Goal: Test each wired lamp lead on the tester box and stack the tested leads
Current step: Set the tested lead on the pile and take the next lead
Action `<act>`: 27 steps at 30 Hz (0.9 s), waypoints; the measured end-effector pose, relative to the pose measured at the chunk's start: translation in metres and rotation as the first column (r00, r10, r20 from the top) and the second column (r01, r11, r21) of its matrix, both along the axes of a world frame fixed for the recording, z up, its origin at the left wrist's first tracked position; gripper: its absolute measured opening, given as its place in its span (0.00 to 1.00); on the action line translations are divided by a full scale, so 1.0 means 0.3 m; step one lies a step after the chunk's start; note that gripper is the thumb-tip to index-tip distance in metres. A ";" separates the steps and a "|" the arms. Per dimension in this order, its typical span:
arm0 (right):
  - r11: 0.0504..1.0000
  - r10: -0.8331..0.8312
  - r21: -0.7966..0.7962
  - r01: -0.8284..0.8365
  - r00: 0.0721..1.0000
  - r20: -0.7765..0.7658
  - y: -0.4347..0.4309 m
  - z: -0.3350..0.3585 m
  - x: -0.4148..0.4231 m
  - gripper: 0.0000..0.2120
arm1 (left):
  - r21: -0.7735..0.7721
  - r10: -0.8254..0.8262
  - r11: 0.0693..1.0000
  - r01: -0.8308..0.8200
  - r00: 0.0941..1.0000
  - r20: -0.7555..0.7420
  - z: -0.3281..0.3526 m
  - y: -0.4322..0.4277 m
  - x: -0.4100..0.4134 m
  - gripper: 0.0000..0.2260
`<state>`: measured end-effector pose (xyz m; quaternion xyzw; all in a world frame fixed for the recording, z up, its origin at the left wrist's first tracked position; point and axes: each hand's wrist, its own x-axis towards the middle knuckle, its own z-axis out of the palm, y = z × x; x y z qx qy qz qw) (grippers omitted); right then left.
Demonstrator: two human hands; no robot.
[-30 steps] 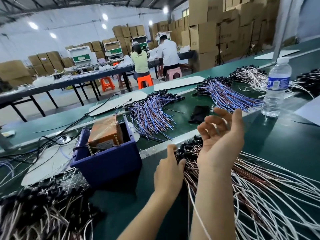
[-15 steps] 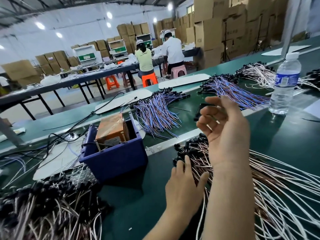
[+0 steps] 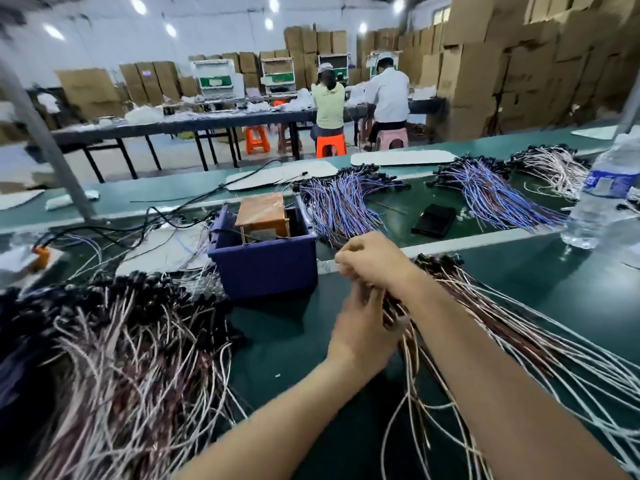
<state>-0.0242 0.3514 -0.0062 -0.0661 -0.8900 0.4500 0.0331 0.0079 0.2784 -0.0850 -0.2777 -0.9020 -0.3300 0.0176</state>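
Head view: right hand [image 3: 375, 263] curled, left hand [image 3: 363, 327] blurred, both at lead pile [image 3: 519, 323] centre-right; whether either grips leads, cannot tell; tester box [image 3: 263, 261] just beside (short reach, presumably).

Got a clear water bottle [image 3: 602, 199], blue label, upright at the right edge of the green belt [image 3: 571, 292]. Flat black case [image 3: 434, 220] lying on the far lane, left of the bottle. White board [image 3: 401, 157] flat along the far edge. Slanted grey post [image 3: 45, 140] at left. Behind: long dark table [image 3: 194, 124], person in pale green top [image 3: 327, 102] on an orange stool [image 3: 330, 145], person in white shirt [image 3: 388, 95] on a pink stool [image 3: 391, 138], backs turned. Cardboard cartons [image 3: 519, 64] stacked high at right. Ceiling lights [image 3: 138, 5] lit.
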 end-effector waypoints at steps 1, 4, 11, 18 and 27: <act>1.000 -0.021 -0.014 0.020 0.999 -0.026 0.000 -0.006 0.002 0.09 | 0.015 0.015 1.000 -0.015 1.000 -0.015 0.021 -0.052 -0.014 0.21; 0.999 0.042 -0.013 -0.042 0.999 0.001 -0.066 -0.020 -0.002 0.08 | -0.393 0.132 0.892 -0.223 0.960 -0.247 0.075 -0.271 -0.065 0.14; 0.905 0.424 -0.161 -0.394 0.867 0.261 -0.337 -0.098 0.021 0.06 | -0.696 0.237 0.636 -0.335 0.942 -0.237 0.065 -0.547 -0.069 0.14; 0.926 0.371 -0.025 -0.378 0.919 -0.132 -0.438 -0.214 0.035 0.10 | 0.091 0.466 0.884 -0.458 0.876 -0.124 0.130 -0.565 -0.129 0.10; 0.819 0.573 0.441 -0.369 0.582 -0.577 -0.361 -0.312 0.062 0.14 | 0.571 0.096 0.797 -0.197 0.975 0.201 0.162 -0.538 -0.169 0.07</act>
